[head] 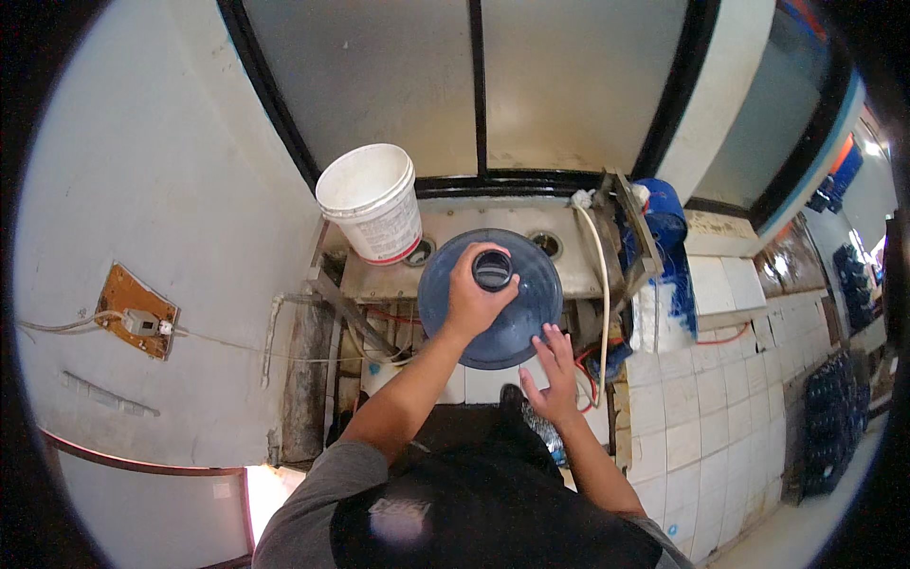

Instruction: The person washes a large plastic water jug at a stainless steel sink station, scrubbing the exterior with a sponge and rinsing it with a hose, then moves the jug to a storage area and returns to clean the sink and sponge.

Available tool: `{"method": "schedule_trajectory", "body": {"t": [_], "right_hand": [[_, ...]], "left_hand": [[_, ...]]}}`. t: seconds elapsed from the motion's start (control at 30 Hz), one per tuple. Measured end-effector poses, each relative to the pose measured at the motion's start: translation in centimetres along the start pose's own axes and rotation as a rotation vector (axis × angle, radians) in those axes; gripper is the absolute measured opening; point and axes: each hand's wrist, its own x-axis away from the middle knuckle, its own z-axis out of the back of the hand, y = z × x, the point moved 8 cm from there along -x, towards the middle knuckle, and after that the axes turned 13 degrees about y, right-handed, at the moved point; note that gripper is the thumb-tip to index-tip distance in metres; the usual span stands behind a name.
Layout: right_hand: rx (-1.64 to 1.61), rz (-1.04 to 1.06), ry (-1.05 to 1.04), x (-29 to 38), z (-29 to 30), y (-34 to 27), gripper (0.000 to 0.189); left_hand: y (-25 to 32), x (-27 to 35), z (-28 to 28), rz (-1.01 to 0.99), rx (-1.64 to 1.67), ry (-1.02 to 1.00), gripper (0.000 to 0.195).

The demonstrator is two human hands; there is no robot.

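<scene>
A large round blue-grey plastic water bottle, seen from above, stands before me at the front of a metal bench. My left hand is closed around its dark neck, thumb on one side and fingers on the other. Near the bottle's lower right edge is my right hand, fingers spread and nothing in it; whether its fingertips touch the bottle I cannot tell. The bottle's underside is hidden.
A white plastic bucket stands on the metal bench, left of the bottle. Round fittings are set in the bench top. A cream hose hangs at the right, beside a metal frame and a blue plastic container.
</scene>
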Motion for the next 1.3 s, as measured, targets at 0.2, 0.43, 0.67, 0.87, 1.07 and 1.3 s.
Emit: {"method": "schedule_trajectory", "body": {"t": [0.2,0.43,0.67,0.87,1.07,1.3], "right_hand": [[0.002,-0.203,0.170,-10.6,-3.2,19.0,0.033],[0.475,-0.571,0.049,-16.7,-8.7,44.6,0.048],[0.518,-0.744,-0.078,-9.3,-12.4,66.3,0.067],[-0.312,-1.134,-0.110,-11.7,-12.7,52.2,0.018],[-1.144,-0.953,-0.224,-14.3,2.5,34.7,0.047],[-0.598,-1.200,-0.177,-20.9,1.6,23.8,0.050]], "left_hand": [[-8.6,-9.7,-5.1,0.025,-0.170,0.127,0.043],[-15.1,-16.2,-8.4,0.089,-0.301,0.339,0.045],[-16.9,-18.8,-11.3,0.142,-0.362,0.375,0.045],[-17.9,-18.0,-8.3,0.147,-0.377,0.434,0.047],[-18.1,-18.5,-9.7,0.145,-0.331,0.386,0.050],[-18.8,-19.2,-10.2,0.179,-0.106,0.224,0.050]]}}
